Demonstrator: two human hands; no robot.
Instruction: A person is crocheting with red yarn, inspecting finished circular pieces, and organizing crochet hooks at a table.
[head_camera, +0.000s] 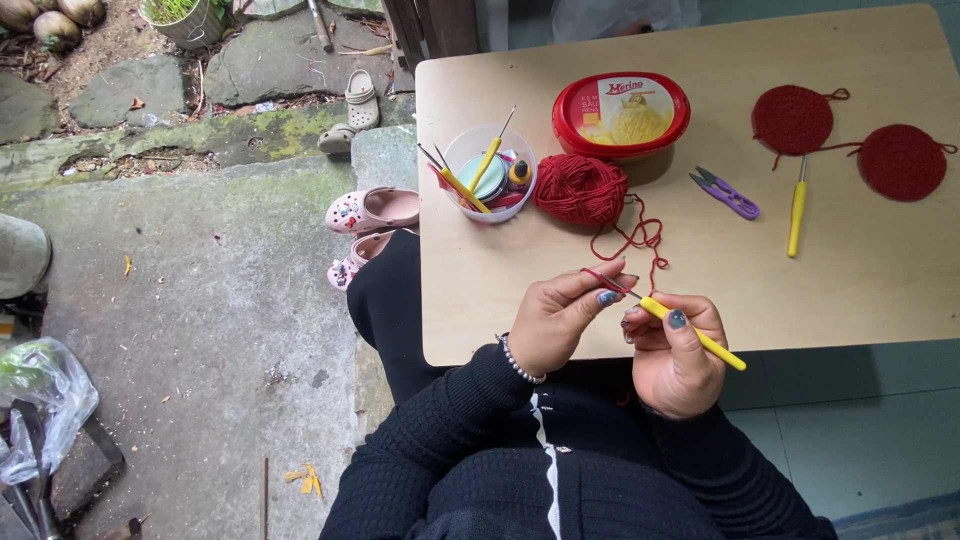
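My right hand (672, 355) grips a yellow-handled crochet hook (695, 335) over the table's near edge. Its metal tip meets a strand of red yarn (640, 240) pinched between the fingers of my left hand (560, 320). The strand runs up across the wooden table (860, 270) to a red yarn ball (580, 188). A beaded bracelet sits on my left wrist. Both sleeves are black knit.
A clear cup (488, 175) of hooks and tools stands left of the ball. A red-lidded tub (620, 115), purple snips (728, 192), a second yellow hook (796, 215) and two red crocheted discs (793, 118) (902, 162) lie further back. Pink sandals (370, 210) rest on the concrete at left.
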